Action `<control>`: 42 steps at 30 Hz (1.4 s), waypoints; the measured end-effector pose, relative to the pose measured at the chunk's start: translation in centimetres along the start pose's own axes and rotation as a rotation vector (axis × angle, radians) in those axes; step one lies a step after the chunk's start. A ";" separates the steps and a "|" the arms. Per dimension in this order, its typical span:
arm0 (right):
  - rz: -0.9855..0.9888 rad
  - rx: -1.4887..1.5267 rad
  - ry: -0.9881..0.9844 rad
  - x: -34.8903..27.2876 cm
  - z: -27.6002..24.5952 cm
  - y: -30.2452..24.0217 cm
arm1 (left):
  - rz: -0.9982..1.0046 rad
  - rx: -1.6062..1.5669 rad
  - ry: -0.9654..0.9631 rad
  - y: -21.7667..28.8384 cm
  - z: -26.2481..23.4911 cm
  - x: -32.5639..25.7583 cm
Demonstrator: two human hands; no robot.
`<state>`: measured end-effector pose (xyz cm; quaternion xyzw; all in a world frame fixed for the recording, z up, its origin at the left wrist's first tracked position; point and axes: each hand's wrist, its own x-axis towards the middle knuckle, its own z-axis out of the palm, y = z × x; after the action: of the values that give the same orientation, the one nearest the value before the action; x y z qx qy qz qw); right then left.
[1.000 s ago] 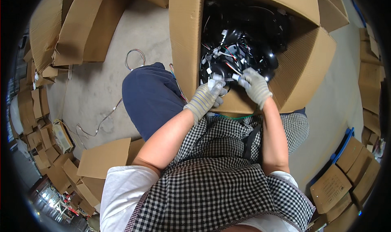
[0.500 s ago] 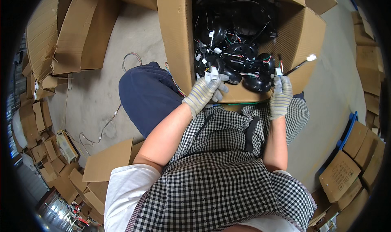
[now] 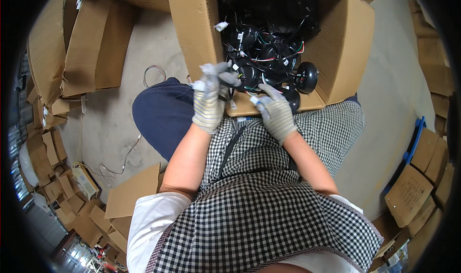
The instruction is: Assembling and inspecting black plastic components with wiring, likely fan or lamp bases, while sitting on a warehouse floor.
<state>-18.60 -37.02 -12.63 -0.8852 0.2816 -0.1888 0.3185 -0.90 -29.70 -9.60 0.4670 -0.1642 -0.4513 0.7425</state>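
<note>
A cardboard box (image 3: 359, 47) stands open between my legs, holding several round black motor-like housings (image 3: 306, 77) with tangled coloured wires. At the box's near left corner, my gloved left hand (image 3: 208, 102) is closed on white connectors (image 3: 207, 69), partly smeared by motion. Its fingers reach right, over the housings. My gloved right hand (image 3: 277, 112) is at the near edge of the box, pinching a white connector with a blue tint (image 3: 254, 100). A black cable ending in a white plug (image 3: 221, 27) sticks up over the box's left side.
Another open cardboard box (image 3: 98, 47) stands at the far left. Loose wires (image 3: 113, 169) lie on the concrete floor to my left. Flattened and stacked cartons (image 3: 409, 196) rest at the right beside a blue frame (image 3: 414, 141). More cartons (image 3: 129, 191) pile up at the lower left.
My right hand has left the white connector near the box's right side and moved left to the near edge. My left hand has shifted left. The long white plug has gone from right to left.
</note>
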 end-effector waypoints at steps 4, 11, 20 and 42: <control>0.231 -0.007 -0.161 -4.5 -1.3 -0.6 | 0.102 -0.364 0.075 1.0 -2.7 0.0; 0.862 0.790 -0.234 -4.3 1.7 3.4 | 0.017 -0.272 -0.017 1.2 -1.4 -1.8; 0.483 1.228 0.188 -0.8 -2.4 2.2 | -0.133 0.042 -0.320 2.1 3.8 -7.5; 0.467 0.665 -0.436 -0.7 0.8 -0.1 | -0.157 1.150 -0.320 -1.7 -5.1 -6.0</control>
<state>-18.64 -36.15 -13.24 -0.6668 0.3240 -0.0018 0.6712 -1.64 -22.26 -12.61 0.7307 -0.4568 -0.4082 0.3013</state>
